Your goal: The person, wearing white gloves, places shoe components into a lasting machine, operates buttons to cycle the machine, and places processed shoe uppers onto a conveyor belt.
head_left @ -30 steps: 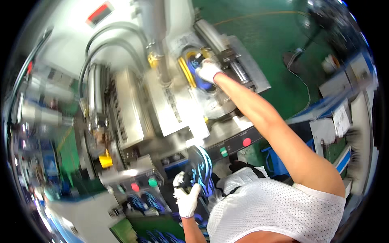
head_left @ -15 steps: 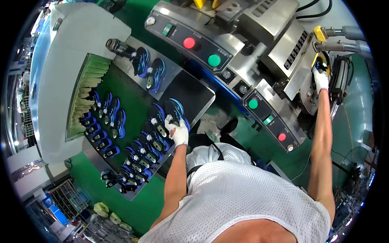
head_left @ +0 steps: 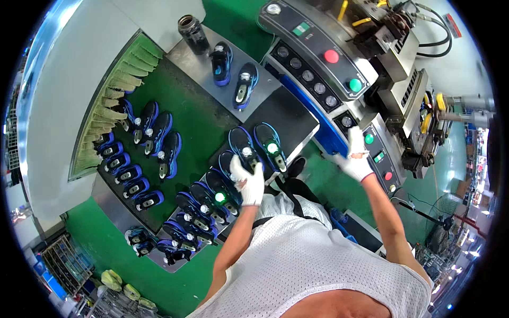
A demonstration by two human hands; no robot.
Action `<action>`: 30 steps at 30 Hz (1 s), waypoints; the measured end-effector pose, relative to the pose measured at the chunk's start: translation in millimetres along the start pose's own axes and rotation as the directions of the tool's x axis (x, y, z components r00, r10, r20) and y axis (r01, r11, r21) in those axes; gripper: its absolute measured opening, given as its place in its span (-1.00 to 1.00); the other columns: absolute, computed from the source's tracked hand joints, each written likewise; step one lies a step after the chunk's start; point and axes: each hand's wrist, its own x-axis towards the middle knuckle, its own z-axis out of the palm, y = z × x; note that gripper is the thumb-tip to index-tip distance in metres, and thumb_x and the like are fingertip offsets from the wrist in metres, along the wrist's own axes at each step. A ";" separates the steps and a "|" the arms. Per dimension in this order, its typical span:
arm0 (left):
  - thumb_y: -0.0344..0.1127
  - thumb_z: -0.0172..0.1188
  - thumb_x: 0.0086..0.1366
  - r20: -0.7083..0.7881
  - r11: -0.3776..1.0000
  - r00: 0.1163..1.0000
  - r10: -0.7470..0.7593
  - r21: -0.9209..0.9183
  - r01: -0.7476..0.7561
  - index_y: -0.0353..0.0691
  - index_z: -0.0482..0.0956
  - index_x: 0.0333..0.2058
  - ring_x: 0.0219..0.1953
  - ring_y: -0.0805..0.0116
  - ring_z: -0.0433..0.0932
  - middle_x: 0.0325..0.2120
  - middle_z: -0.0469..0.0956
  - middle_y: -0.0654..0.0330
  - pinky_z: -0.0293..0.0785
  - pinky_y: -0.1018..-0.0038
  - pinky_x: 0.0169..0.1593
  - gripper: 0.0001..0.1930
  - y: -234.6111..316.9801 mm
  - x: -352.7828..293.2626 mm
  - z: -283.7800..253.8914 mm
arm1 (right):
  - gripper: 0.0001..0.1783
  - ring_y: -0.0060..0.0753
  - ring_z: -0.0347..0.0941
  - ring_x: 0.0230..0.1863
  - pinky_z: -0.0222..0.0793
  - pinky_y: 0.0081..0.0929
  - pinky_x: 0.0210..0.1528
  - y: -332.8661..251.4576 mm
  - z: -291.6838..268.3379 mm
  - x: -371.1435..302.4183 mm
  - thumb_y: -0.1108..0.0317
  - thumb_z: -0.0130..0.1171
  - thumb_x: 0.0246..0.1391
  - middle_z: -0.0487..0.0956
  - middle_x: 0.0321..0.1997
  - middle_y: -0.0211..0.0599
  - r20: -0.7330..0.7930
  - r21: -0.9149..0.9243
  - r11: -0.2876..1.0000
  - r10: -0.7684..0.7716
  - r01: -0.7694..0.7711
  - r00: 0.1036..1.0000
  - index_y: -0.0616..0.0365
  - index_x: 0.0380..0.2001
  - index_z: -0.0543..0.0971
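Observation:
My left hand (head_left: 247, 181), in a white glove, closes over the heel end of a dark blue shoe (head_left: 239, 146) that stands with several others on a black tray (head_left: 289, 119). Beside it is another blue shoe (head_left: 269, 144) with a green plug in its opening. My right hand (head_left: 356, 158), also gloved, rests flat against the grey control panel (head_left: 339, 114) of a machine. Its fingertips lie just left of a small green button (head_left: 369, 139), and it holds nothing.
More blue shoes fill a green-topped table (head_left: 196, 119) in rows, and two stand on a metal plate (head_left: 265, 85) beside a dark jar (head_left: 192, 33). The panel carries a red button (head_left: 331, 56) and a green one (head_left: 354, 85). The machine head (head_left: 419, 106) with yellow parts is at right.
My right hand has come down from the machine's yellow clamp to the control panel. My left hand has stayed on the row of shoes. The view has swung toward the table.

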 end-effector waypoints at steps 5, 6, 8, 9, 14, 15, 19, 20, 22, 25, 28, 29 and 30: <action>-0.40 0.48 0.06 -0.053 0.989 0.995 0.080 0.128 -0.072 -0.47 0.11 0.36 0.42 -0.23 0.17 0.33 0.20 -0.27 0.06 0.10 0.51 -0.05 -31.1 18.4 42.5 | -0.03 0.25 0.17 0.53 0.13 -0.14 0.55 -173.6 108.5 16.9 0.24 0.44 -0.01 0.26 0.45 0.33 0.182 0.480 0.874 -0.180 0.073 0.967 0.35 0.39 0.22; -0.44 0.45 0.06 -0.060 0.994 0.994 0.089 0.073 -0.085 -0.45 0.09 0.37 0.43 -0.22 0.16 0.33 0.20 -0.25 0.04 0.11 0.52 -0.05 -36.7 18.8 45.7 | -0.07 0.26 0.28 0.46 0.22 -0.15 0.49 -191.7 152.5 12.5 0.25 0.43 -0.03 0.35 0.40 0.28 0.025 0.566 0.824 0.017 -0.028 1.000 0.32 0.38 0.26; -0.51 0.42 0.08 -0.031 0.995 0.996 0.090 0.045 -0.088 -0.42 0.10 0.36 0.35 -0.11 0.28 0.29 0.26 -0.17 0.13 0.16 0.48 -0.10 -42.0 26.1 41.2 | -0.11 0.16 0.39 0.39 0.31 -0.14 0.42 -194.5 190.6 23.7 0.23 0.44 -0.04 0.42 0.34 0.22 -0.128 0.456 0.890 0.099 -0.030 0.987 0.28 0.34 0.32; -0.53 0.41 0.08 -0.032 0.998 0.997 0.066 0.021 -0.066 -0.40 0.12 0.35 0.32 -0.06 0.33 0.27 0.28 -0.14 0.18 0.18 0.45 -0.11 -53.8 33.4 35.4 | -0.10 0.13 0.46 0.32 0.36 -0.11 0.35 -212.6 164.0 29.4 0.18 0.46 -0.05 0.49 0.27 0.22 0.016 0.518 0.845 0.143 -0.130 0.990 0.27 0.33 0.34; -0.38 0.51 0.15 0.204 0.975 0.977 -0.065 0.220 0.019 -0.37 0.20 0.35 0.18 0.02 0.48 0.21 0.43 -0.17 0.40 0.15 0.30 -0.14 -13.6 63.9 -8.4 | 0.08 0.18 0.60 0.12 0.51 -0.09 0.17 -163.6 116.4 13.2 -0.26 0.42 -0.06 0.61 0.05 0.33 0.380 0.649 0.528 0.400 -0.548 0.834 0.38 0.29 0.35; -0.27 0.53 0.17 0.296 0.982 0.955 0.003 0.181 -0.059 -0.39 0.21 0.37 0.19 -0.03 0.48 0.22 0.43 -0.24 0.39 0.16 0.30 -0.10 -19.8 61.5 -16.9 | 0.10 0.17 0.59 0.14 0.50 -0.09 0.19 -158.0 94.5 -4.5 -0.29 0.43 -0.06 0.60 0.07 0.36 0.475 0.638 0.425 0.438 -0.642 0.763 0.43 0.27 0.37; -0.41 0.49 0.14 0.664 0.947 0.743 0.090 0.173 -0.269 -0.26 0.27 0.39 0.16 0.03 0.50 0.21 0.46 -0.12 0.37 0.19 0.30 -0.14 80.2 -10.1 -14.1 | 0.19 0.20 0.53 0.24 0.46 -0.10 0.26 -136.2 28.1 -106.4 -0.39 0.40 -0.09 0.52 0.19 0.44 0.535 0.699 0.108 0.579 -0.707 0.616 0.56 0.23 0.37; -0.43 0.49 0.13 0.726 0.934 0.681 0.094 0.174 -0.313 -0.28 0.27 0.38 0.17 0.04 0.49 0.21 0.46 -0.11 0.37 0.20 0.30 -0.15 99.3 -38.9 -4.7 | 0.23 0.18 0.50 0.27 0.43 -0.13 0.29 -133.7 34.7 -132.4 -0.41 0.40 -0.11 0.48 0.23 0.46 0.509 0.702 0.050 0.663 -0.711 0.549 0.60 0.22 0.37; -0.47 0.48 0.13 0.857 0.928 0.500 0.123 0.079 -0.364 -0.35 0.23 0.38 0.21 0.03 0.47 0.23 0.44 -0.11 0.35 0.20 0.33 -0.13 105.5 -65.3 20.3 | 0.30 0.19 0.48 0.29 0.42 -0.17 0.30 -127.0 12.8 -186.6 -0.47 0.39 -0.15 0.46 0.26 0.45 0.492 0.789 -0.171 0.752 -0.590 0.439 0.63 0.23 0.34; -0.57 0.44 0.10 0.985 0.891 0.104 0.135 -0.074 -0.449 -0.39 0.20 0.39 0.28 0.06 0.42 0.28 0.39 -0.10 0.32 0.22 0.38 -0.12 142.9 -132.5 55.5 | 0.30 0.00 0.55 0.21 0.49 -0.28 0.20 -105.7 18.9 -266.8 -0.47 0.43 -0.18 0.55 0.18 0.31 0.486 0.821 -0.383 0.857 -0.423 0.168 0.63 0.21 0.39; -0.60 0.42 0.09 0.958 0.897 -0.212 0.195 -0.261 -0.357 -0.37 0.25 0.37 0.27 0.13 0.44 0.29 0.40 -0.04 0.33 0.25 0.37 -0.14 171.0 -216.0 95.2 | 0.10 -0.31 0.56 0.01 0.51 -0.37 0.04 -105.2 -14.3 -355.9 -0.32 0.46 -0.07 0.61 -0.03 0.04 0.318 0.947 -0.320 0.942 -0.001 -0.104 0.59 0.13 0.44; -0.60 0.41 0.09 0.968 0.871 -0.223 0.118 -0.209 -0.445 -0.36 0.26 0.36 0.21 0.16 0.49 0.22 0.46 -0.02 0.38 0.26 0.33 -0.16 188.3 -269.0 88.2 | -0.02 -0.41 0.53 -0.06 0.51 -0.39 -0.01 -108.4 -14.5 -399.8 -0.17 0.52 -0.02 0.61 -0.10 -0.10 0.224 0.970 -0.193 0.945 0.149 -0.238 0.59 0.09 0.45; -0.60 0.40 0.11 0.921 0.855 -0.360 0.146 -0.301 -0.423 -0.35 0.25 0.37 0.19 0.18 0.51 0.21 0.48 -0.01 0.41 0.26 0.31 -0.16 197.8 -319.1 93.3 | 0.00 -0.30 0.58 -0.04 0.51 -0.34 0.04 -105.1 -11.4 -444.7 -0.25 0.45 0.01 0.63 -0.07 0.02 0.227 0.968 -0.174 0.916 0.182 -0.330 0.55 0.12 0.46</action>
